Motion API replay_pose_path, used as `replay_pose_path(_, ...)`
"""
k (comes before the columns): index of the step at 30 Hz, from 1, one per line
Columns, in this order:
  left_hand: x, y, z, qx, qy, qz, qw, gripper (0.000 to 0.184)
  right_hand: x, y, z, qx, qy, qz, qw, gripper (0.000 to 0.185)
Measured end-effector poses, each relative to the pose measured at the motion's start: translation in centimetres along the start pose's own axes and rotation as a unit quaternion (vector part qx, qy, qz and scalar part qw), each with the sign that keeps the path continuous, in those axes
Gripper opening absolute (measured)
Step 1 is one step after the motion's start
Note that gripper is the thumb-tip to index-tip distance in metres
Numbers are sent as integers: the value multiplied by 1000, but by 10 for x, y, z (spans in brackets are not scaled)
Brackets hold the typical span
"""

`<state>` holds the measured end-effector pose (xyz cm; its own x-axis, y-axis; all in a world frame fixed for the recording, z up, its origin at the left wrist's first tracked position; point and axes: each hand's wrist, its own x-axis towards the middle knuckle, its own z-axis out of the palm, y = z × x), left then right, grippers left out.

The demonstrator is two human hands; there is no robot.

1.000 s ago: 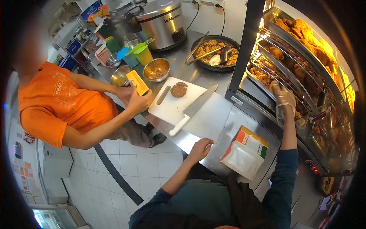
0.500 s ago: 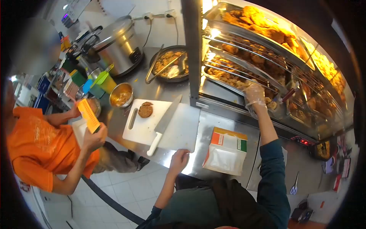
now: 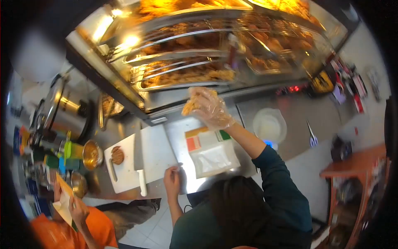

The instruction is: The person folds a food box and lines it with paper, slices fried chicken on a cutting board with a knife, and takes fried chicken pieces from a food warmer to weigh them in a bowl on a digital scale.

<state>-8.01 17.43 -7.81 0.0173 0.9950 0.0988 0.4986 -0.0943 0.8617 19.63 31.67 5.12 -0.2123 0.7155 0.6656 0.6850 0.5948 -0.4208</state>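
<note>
My right hand (image 3: 208,108), in a clear plastic glove, is closed around pieces of fried chicken (image 3: 190,107). It hangs above the far end of a white paper bag (image 3: 215,159) with orange and green print. My left hand (image 3: 172,180) is at the counter's front edge by the right corner of the white cutting board (image 3: 159,145); its fingers are curled and I see nothing in them. On the board lie a large knife (image 3: 140,166) with a white handle and a round browned patty (image 3: 117,155).
The heated display case (image 3: 186,85) holds trays of fried food. To the right are a translucent round container (image 3: 270,126) and scissors (image 3: 311,135). A metal bowl (image 3: 92,155) and a large cooker (image 3: 68,106) stand left. A person in an orange shirt (image 3: 97,226) holds a paper bag (image 3: 65,203).
My right hand has come out of the display case with fried chicken and moved over the paper bag. The view has turned right. My left hand stays near the board's corner.
</note>
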Motion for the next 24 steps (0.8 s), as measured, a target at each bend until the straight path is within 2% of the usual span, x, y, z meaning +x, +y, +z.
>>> replay_pose_path(2, -1, 4, 0, -4, -2, -21, 1000, 13, -29, -4, -18, 131, -7, 45, 990, 40)
replay_pose_path(3, -1, 0, 1, -21, -7, -16, 1000, 13, -50, -3, -34, 167, 2, 99, 981, 38)
replay_pose_path(5, -3, -1, 1, -10, -10, -13, 1000, 13, -92, 36, -73, 95, -75, 106, 987, 35)
replay_pose_path(7, -4, -1, 0, -4, -16, -14, 1000, 13, -126, 59, -116, 136, -194, 361, 902, 30)
replay_pose_path(8, -5, -1, 2, -6, -20, -17, 1000, 13, -138, 66, -136, 96, -258, 502, 820, 30)
replay_pose_path(9, -4, 1, 4, -8, -22, -18, 1000, 14, -145, 68, -146, 5, -305, 505, 807, 37)
replay_pose_path(10, -2, 1, 5, -12, -22, -15, 1000, 14, -150, 71, -154, -87, -347, 500, 788, 45)
replay_pose_path(13, 1, -1, 9, -10, -37, -35, 999, 15, -158, 92, -148, -214, -406, 425, 780, 57)
replay_pose_path(16, 3, 7, 10, -11, -33, -34, 999, 15, -114, 62, -133, -353, -164, 293, 873, 57)
replay_pose_path(18, 7, 6, 11, -16, -31, -22, 999, 15, -49, 32, -118, -289, -185, 282, 896, 46)
replay_pose_path(20, 6, -1, 9, -19, -24, 3, 1000, 15, -7, 14, -71, -227, -209, 211, 927, 26)
replay_pose_path(22, 5, 6, 2, 10, -15, 3, 1000, 14, 11, 14, -20, -211, -178, 25, 961, 28)
replay_pose_path(24, 0, -1, 0, 3, 13, 15, 1000, 12, 48, 25, 10, -449, -169, -77, 874, 29)
